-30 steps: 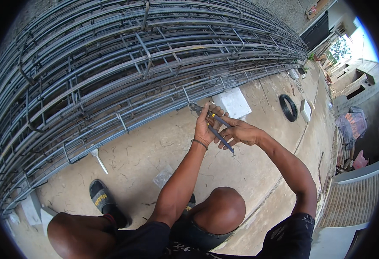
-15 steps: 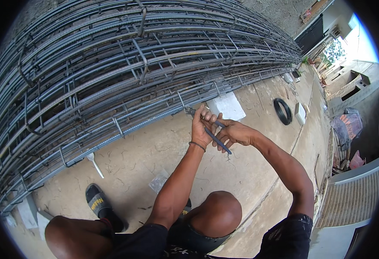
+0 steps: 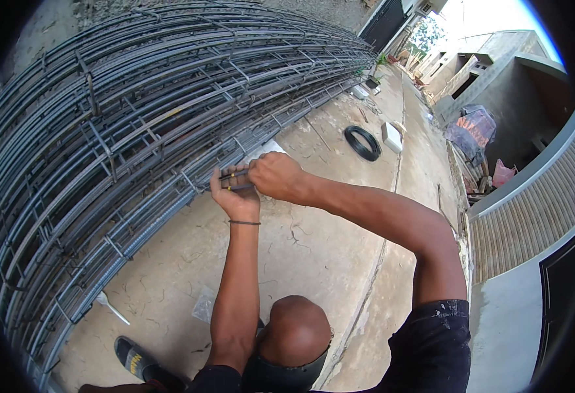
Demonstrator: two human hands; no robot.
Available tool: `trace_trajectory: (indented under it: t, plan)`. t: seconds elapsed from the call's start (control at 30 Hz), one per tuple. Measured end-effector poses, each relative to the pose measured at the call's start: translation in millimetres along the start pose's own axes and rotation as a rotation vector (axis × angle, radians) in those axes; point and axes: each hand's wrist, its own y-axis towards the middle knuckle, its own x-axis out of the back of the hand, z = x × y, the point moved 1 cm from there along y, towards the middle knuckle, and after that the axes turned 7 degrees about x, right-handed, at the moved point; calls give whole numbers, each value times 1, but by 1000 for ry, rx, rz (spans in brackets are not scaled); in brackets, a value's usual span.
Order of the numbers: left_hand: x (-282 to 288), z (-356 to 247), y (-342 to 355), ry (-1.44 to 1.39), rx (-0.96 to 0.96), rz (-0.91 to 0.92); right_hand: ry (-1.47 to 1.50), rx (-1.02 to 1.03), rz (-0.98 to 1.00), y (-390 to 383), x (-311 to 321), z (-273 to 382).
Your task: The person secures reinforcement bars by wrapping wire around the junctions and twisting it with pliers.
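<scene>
While both hands meet at the rebar cage (image 3: 137,144) edge | left hand (image 3: 235,196) fingers pinch the dark tool (image 3: 232,177) against a bar | right hand (image 3: 275,175) fist closed over it | I judge a tie is being twisted; next calls for steady turning.

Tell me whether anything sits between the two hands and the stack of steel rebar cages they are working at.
Nothing visible does. The left hand and right hand are together right at the lower edge of the grey steel rebar cage stack, gripping a dark slim tool. The bare concrete floor lies below them.
</scene>
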Motion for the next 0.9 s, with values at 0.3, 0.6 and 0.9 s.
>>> trace_trajectory:
  t: [0.3,0.6,0.9]
  plan:
    - [18,0,-19,-15,73,137,1279,-487,670,-9,-2,-16]
    - [-11,-3,-2,-76,58,-141,-691,-23,-301,-35,9,31]
    - [-18,-8,-3,-111,82,-266,-96,-35,-172,-7,4,-4]
